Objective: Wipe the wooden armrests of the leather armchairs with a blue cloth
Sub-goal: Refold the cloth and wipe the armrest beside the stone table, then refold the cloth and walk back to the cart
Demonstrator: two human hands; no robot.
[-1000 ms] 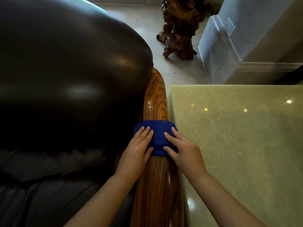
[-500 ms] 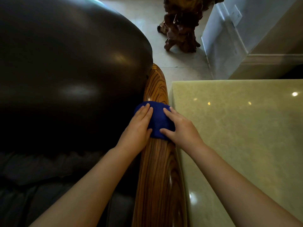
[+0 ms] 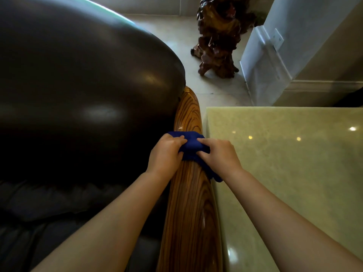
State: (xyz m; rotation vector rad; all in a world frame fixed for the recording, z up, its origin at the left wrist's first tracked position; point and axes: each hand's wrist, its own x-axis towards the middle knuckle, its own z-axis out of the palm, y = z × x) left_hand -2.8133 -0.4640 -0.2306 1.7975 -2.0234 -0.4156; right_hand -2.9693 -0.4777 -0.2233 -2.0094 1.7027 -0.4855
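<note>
Both hands are curling their fingers and pinching the blue cloth [image 3: 193,147] from two sides. The left hand [image 3: 166,154] is gripping the left part of the cloth. The right hand [image 3: 220,155] is gripping the right part, and a loose corner is hanging down past it. The hands are sitting close together with the cloth bunched up between them.

The cloth is lying on top of the wooden armrest [image 3: 191,213], about halfway along it. It is looking soft, light and floppy, so it will probably squash and fold easily. Holding it by the bunched middle, with palms pushing down, seems best for rubbing.

The armrest is looking hard, smooth and shiny, so the cloth should slide well.

The dark leather armchair [image 3: 78,85] is sitting on the left. A pale stone counter [image 3: 284,173] is sitting just beside the armrest on the right. A carved wooden statue [image 3: 218,36] is standing on the floor farther away.
</note>
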